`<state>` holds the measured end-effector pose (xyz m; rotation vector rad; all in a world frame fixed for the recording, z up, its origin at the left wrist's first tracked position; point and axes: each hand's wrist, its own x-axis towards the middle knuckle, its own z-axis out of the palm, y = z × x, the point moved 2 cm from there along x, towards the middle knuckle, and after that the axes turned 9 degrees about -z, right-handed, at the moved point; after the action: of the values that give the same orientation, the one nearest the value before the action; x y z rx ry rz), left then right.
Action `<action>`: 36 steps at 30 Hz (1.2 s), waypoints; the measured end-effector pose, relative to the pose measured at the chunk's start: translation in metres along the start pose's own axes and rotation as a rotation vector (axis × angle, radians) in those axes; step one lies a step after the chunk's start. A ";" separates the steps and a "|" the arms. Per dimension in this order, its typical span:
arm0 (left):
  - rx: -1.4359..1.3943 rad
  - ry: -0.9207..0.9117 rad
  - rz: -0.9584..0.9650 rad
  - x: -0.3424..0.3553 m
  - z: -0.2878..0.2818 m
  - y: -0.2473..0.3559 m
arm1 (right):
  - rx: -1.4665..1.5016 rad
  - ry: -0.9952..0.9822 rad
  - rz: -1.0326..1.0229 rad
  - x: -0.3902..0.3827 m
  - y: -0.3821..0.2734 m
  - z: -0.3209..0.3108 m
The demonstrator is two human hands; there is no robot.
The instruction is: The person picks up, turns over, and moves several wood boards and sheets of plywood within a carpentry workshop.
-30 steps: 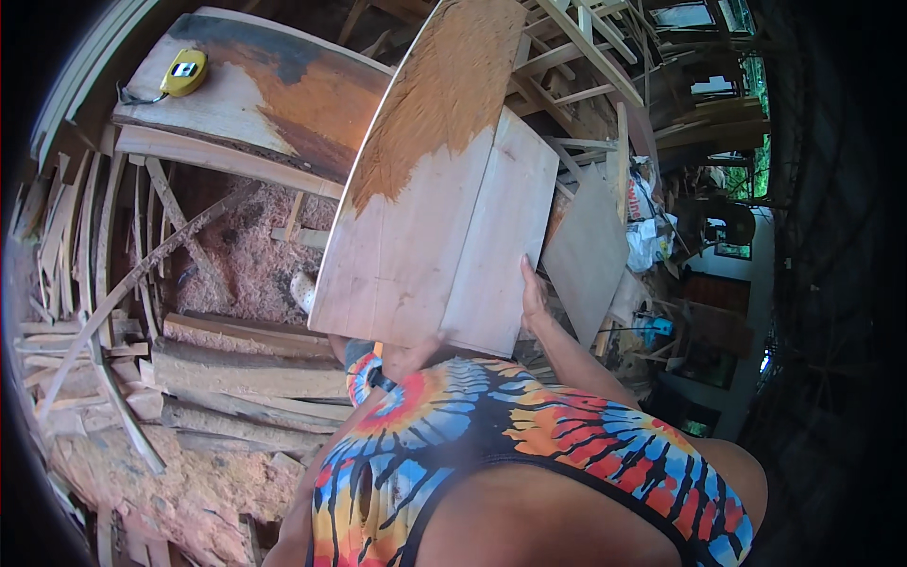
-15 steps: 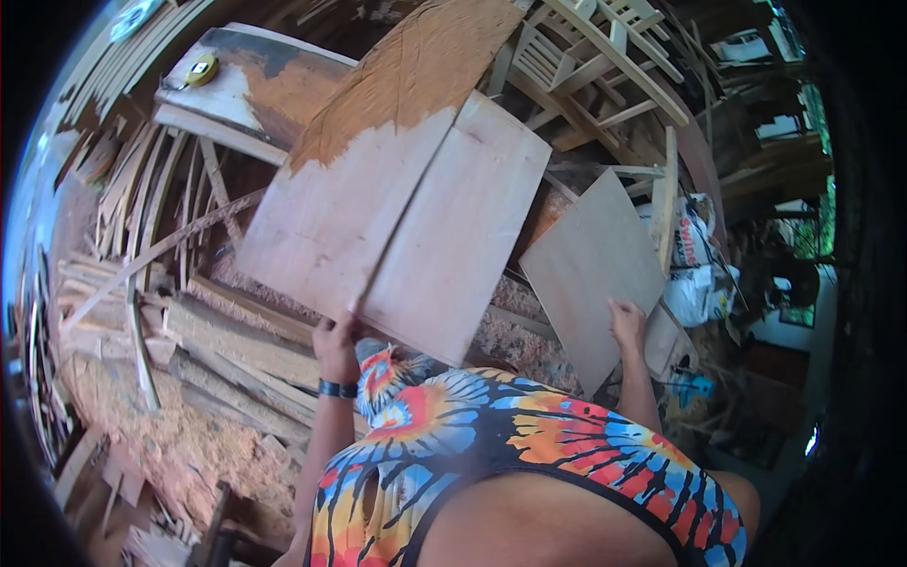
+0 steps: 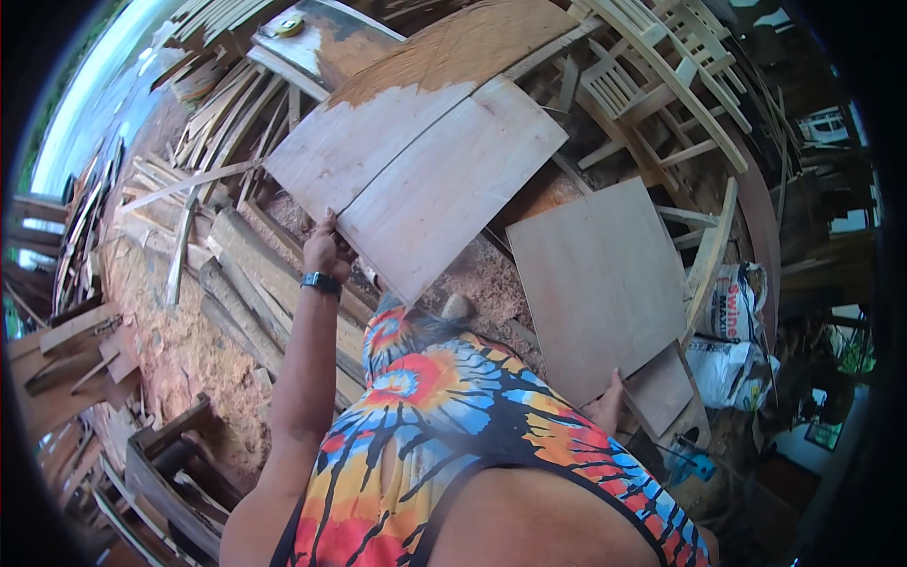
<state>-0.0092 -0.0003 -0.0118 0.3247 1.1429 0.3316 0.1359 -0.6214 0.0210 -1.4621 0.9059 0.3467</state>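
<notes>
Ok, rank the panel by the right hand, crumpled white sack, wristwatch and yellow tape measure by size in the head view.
1. Panel
2. Crumpled white sack
3. Wristwatch and yellow tape measure: too alike in size to rank.

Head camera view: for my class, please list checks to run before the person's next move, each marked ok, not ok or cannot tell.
1. Left hand at the near edge of the broad, pale, two-part wooden panel: ok.
2. Right hand at the near edge of the flat, pale, rectangular wooden sheet: ok.
3. Both grips firm: cannot tell, fingers partly hidden.
4. Gap visible between panel and sheet: ok.
5. Yellow, rounded tape measure beside either hand: not ok, it lies beyond the panel.
</notes>
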 end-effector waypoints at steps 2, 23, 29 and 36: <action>-0.110 -0.090 0.058 0.000 0.014 -0.008 | 0.116 -0.131 -0.055 0.017 0.018 -0.006; -0.441 -0.166 0.145 -0.022 0.031 -0.017 | 0.106 -0.657 -0.061 -0.044 -0.073 0.278; -0.431 -0.128 0.127 -0.040 0.044 -0.016 | 0.083 -0.588 -0.194 -0.091 -0.014 0.350; -0.345 -0.196 0.154 -0.033 0.035 -0.019 | -0.771 -0.961 -0.329 -0.093 0.001 0.348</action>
<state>0.0127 -0.0346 0.0209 0.1370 0.8519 0.6109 0.1849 -0.2655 0.0380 -1.7964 -0.2950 1.1062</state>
